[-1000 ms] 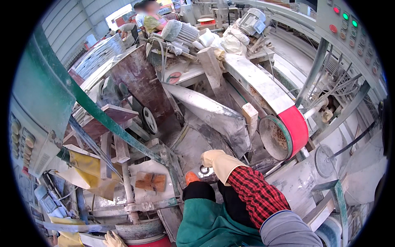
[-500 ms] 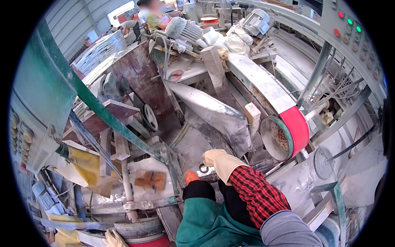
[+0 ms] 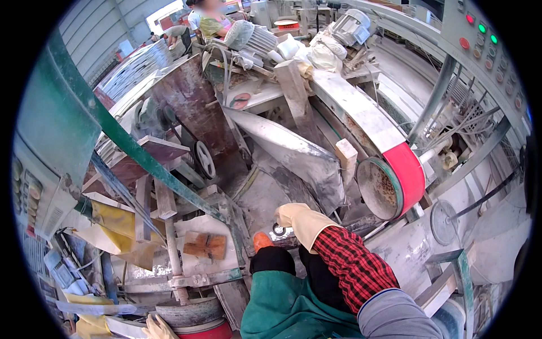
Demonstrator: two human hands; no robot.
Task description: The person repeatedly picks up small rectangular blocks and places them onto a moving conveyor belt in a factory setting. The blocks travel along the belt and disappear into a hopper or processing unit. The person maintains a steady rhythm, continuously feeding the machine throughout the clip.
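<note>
A dust-caked grinding machine (image 3: 293,152) fills the view, its red belt (image 3: 407,175) wrapping a wheel. The right hand (image 3: 302,220), in a cream glove, curls over a small round metal part (image 3: 279,229) below that wheel; grip unclear. The left hand (image 3: 158,327), gloved, rests at the lower edge, its grasp not discernible.
</note>
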